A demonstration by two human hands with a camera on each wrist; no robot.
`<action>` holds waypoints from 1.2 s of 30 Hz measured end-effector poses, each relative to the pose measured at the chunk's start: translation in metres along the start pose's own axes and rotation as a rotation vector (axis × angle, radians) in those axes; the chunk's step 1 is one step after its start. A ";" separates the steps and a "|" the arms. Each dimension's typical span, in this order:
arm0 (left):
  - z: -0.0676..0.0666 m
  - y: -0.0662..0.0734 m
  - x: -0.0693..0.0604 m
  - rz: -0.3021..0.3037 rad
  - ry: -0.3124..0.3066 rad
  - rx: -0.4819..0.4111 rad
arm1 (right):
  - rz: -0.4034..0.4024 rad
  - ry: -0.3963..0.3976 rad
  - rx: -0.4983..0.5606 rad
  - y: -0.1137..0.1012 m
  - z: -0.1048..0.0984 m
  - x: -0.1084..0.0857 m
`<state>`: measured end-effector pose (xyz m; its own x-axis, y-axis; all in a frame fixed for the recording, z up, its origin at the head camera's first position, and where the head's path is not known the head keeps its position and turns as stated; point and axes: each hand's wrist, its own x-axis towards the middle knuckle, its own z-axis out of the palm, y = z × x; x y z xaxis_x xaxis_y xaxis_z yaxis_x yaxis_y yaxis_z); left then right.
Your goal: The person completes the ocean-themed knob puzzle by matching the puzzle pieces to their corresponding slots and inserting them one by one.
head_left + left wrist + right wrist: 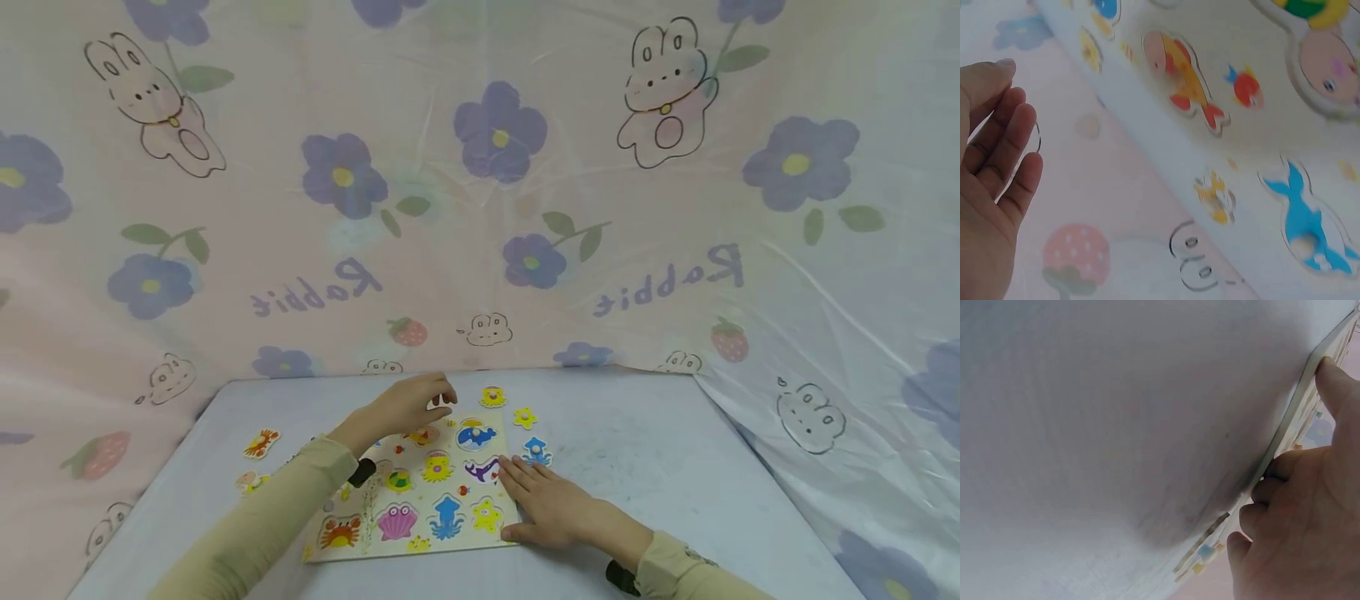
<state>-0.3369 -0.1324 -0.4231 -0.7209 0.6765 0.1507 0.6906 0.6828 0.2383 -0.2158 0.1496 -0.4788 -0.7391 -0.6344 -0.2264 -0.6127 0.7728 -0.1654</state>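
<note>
A wooden peg puzzle board (360,553) with sea-animal pictures lies on the table. Over its far side is my left hand (411,406), its fingers loosely bent. In the left wrist view that left hand (997,169) holds nothing. My right hand (555,504) rests along the board's right edge with fingers extended, near the purple whale (480,469). The right wrist view has this right hand (1304,500) touching the board's edge (1291,419). A blue whale piece (476,435) with a knob sits in the board's upper right. My left arm covers part of the board.
Loose pieces lie right of the board: a yellow octopus (492,397), a yellow starfish (525,417) and a blue squid (537,451). On the left are a crab piece (262,443) and another piece (251,482) partly behind my sleeve. A patterned curtain (420,275) hangs behind the table.
</note>
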 end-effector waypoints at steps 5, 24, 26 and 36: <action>-0.011 -0.007 -0.013 -0.027 0.038 0.018 | -0.017 0.020 -0.009 0.004 0.003 0.001; -0.025 -0.051 -0.048 -0.081 0.165 0.019 | -0.014 0.017 -0.013 0.002 0.003 0.000; -0.022 -0.057 -0.049 -0.105 0.163 0.005 | -0.016 0.019 -0.013 0.003 0.003 0.000; -0.004 -0.083 -0.045 -0.219 0.121 -0.052 | -0.004 0.013 -0.009 0.004 0.005 0.001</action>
<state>-0.3622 -0.2208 -0.4463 -0.8566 0.4741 0.2033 0.5159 0.7920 0.3266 -0.2176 0.1523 -0.4849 -0.7400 -0.6380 -0.2128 -0.6184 0.7699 -0.1578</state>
